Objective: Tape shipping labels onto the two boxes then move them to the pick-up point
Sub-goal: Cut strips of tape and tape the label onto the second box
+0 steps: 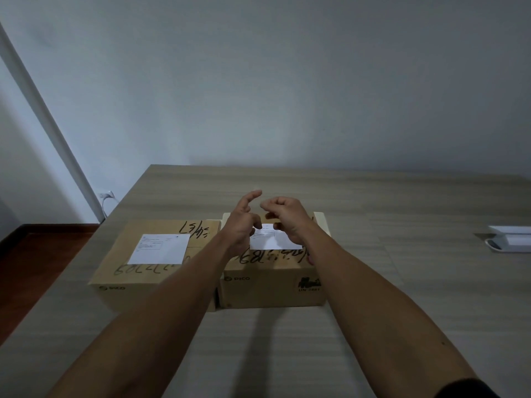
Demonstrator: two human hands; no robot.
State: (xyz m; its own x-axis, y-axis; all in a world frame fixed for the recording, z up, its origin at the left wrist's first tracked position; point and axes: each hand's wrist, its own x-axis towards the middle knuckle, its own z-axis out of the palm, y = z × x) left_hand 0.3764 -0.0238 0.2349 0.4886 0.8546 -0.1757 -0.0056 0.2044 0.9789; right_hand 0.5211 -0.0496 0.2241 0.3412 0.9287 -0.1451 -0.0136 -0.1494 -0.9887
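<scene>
Forearms reach in from the near edge, both bare, meeting over the right box. Two cardboard boxes sit side by side on the worktop, touching or nearly so, both closed, contents not visible. Left box carries one white label flat on its top, with black marker scrawl above and below it. Right box carries a second white label on top, partly covered by the hands; marker writing runs along its near top edge, and a light-coloured flap or rim shows at its far corners.

Left hand hovers above the right label, fingers mostly straight, index raised, gripping nothing I can see. Right hand is just beside it, fingers curled inward toward the thumb; whether it pinches a strip of tape I cannot tell.

Count: two boxes, two labels, two hands.

Farther right, well apart, a white object lies at the frame edge. Beyond the worktop, a plain wall; a wall socket with a plug at far left.
</scene>
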